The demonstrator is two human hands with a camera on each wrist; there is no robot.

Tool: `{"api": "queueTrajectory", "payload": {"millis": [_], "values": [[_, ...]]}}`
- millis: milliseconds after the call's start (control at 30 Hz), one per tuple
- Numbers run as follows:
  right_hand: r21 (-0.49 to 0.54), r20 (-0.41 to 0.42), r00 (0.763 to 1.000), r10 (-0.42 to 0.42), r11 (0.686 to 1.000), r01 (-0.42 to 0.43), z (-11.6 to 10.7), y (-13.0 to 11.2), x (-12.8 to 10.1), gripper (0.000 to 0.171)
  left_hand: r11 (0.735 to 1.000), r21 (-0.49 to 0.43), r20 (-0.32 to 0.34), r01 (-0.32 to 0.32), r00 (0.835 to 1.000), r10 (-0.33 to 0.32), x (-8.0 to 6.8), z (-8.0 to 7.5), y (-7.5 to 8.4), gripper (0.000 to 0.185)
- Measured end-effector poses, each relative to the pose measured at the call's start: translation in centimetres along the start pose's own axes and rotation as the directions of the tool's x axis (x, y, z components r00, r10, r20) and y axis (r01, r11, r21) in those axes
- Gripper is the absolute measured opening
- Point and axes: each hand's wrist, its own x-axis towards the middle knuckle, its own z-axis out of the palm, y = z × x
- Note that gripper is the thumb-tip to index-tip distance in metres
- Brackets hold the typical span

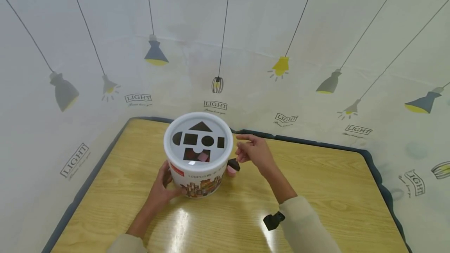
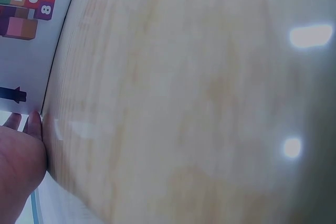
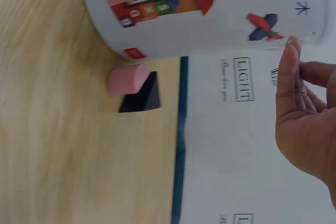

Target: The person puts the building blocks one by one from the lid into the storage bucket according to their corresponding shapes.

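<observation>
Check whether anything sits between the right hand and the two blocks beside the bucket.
Nothing visible does. The right hand hangs open just above the pink block and dark block, which lie touching on the table beside the bucket. The gap between looks clear.

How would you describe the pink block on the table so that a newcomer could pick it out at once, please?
Start at the white shape-sorter bucket on the wooden table. At its base on the right, below the right hand, two loose blocks lie touching. The pink block is the pale, round-edged one, nearer the viewer than the black triangular block.
</observation>
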Motion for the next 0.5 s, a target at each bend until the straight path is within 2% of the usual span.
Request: {"api": "queueTrajectory", "payload": {"millis": [267,500], "values": [[-0.042,-0.002,0.999,0.036,0.998,-0.036,0.3,3.1,0.3,0.028,1.000,-0.009,0.000,0.027,1.000,-0.027,-0.2,0.0,0.2,0.109],[-0.075,0.008,0.998,0.059,0.996,-0.058,0.2,4.9,0.3,0.028,1.000,-0.009,-0.002,0.004,1.000,-0.004,-0.2,-0.1,0.3,0.109]]}}
